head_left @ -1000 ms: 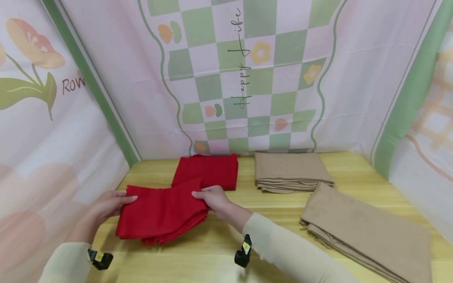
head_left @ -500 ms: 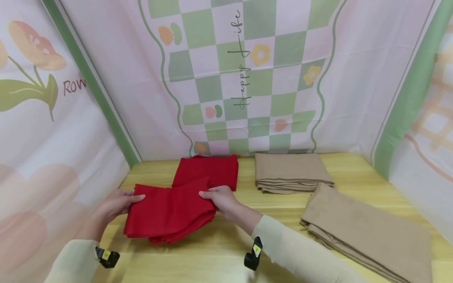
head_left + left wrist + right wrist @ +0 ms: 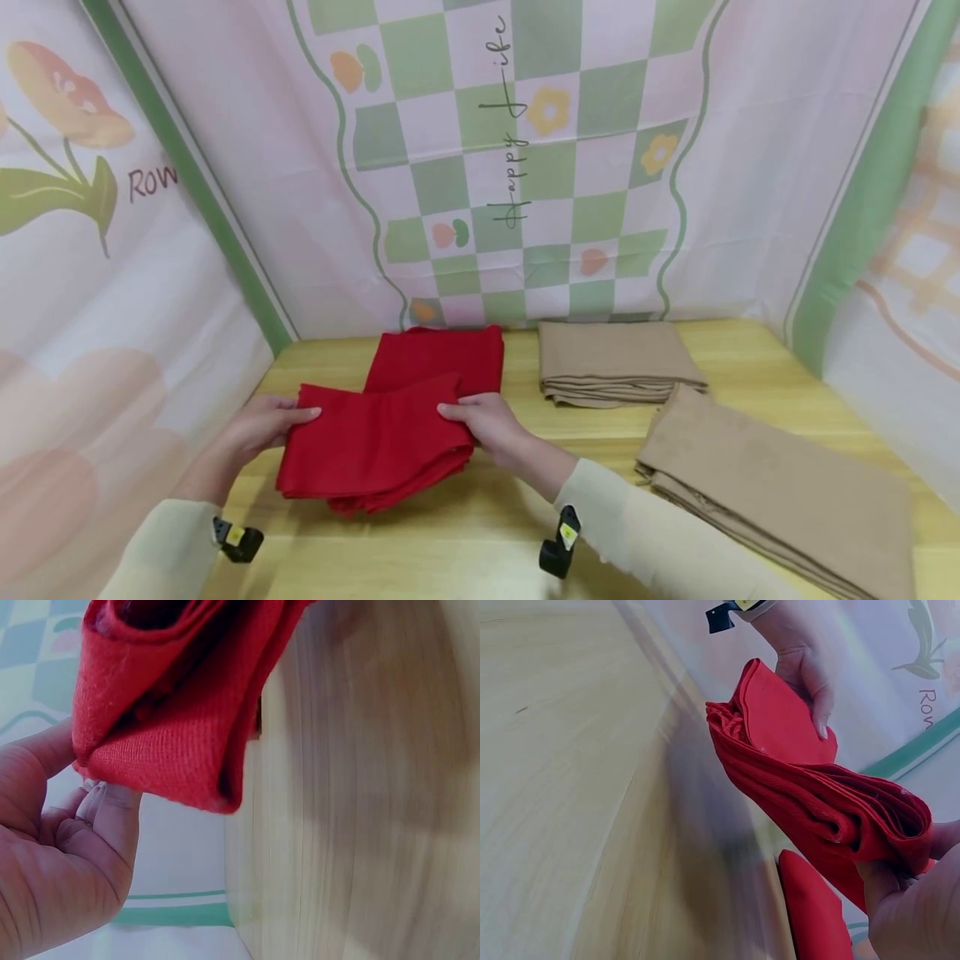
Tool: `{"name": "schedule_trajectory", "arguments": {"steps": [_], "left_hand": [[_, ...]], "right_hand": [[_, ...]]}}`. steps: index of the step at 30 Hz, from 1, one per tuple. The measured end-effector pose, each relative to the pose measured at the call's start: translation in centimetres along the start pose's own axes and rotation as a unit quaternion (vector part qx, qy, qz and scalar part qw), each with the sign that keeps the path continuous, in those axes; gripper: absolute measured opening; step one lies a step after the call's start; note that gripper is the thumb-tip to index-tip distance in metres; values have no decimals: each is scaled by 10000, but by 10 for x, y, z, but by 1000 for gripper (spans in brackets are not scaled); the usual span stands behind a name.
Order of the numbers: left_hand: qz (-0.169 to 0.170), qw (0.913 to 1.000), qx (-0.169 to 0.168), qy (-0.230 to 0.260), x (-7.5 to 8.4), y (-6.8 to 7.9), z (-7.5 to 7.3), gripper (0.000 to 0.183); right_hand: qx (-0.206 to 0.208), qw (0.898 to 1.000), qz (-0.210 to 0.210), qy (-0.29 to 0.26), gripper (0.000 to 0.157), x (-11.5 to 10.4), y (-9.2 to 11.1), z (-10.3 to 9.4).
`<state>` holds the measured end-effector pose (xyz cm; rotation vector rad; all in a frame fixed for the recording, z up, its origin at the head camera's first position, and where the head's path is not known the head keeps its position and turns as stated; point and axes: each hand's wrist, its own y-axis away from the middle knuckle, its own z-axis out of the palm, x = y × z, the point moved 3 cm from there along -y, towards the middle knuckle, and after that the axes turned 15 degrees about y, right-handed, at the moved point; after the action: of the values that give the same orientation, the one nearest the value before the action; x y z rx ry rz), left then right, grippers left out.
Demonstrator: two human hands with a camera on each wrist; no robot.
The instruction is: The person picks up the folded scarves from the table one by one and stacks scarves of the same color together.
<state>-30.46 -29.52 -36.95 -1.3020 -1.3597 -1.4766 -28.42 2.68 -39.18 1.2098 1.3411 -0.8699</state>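
A folded red cloth [image 3: 375,442] is held up over the table between both hands, its layers sagging in the middle. My left hand [image 3: 266,425] pinches its left end, thumb on top. At the other end my right hand [image 3: 487,421] grips the cloth the same way. The left wrist view has the left hand [image 3: 75,840] at a folded corner of the cloth [image 3: 165,757]. In the right wrist view, stacked folds of the cloth [image 3: 817,802] run between the two hands. Behind it lies a second folded red cloth [image 3: 442,354], partly covered in the head view.
A folded beige cloth [image 3: 615,358] lies at the back of the wooden table [image 3: 450,550]. Another, larger beige cloth [image 3: 780,483] lies slanted at the right. Printed curtains [image 3: 540,167] close off the back and both sides.
Both hands have carried the red cloth to the right and slightly away from me, so it now overlaps more of the red cloth behind. The beige cloths have stayed put.
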Motion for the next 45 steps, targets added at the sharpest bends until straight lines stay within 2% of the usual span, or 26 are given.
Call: {"name": "schedule_trajectory", "arguments": {"steps": [7,21,37,45], "left_hand": [[-11,9999,107,10,1,-3,9,43],[-17,9997,-101,233,2,-6,26,44],[42,9968,-300,746,-1,-12,38,46],[14,9963,-291,811,-5,-15,43,39]], "right_hand": [[0,10000,60,-36,32,5,2,-9],[51,9997,82,-205,31,11,10,-24],[-373,9978,146,-531,37,19,19,-47],[-361,9977,170,-546,38,22,25,-57]]}}
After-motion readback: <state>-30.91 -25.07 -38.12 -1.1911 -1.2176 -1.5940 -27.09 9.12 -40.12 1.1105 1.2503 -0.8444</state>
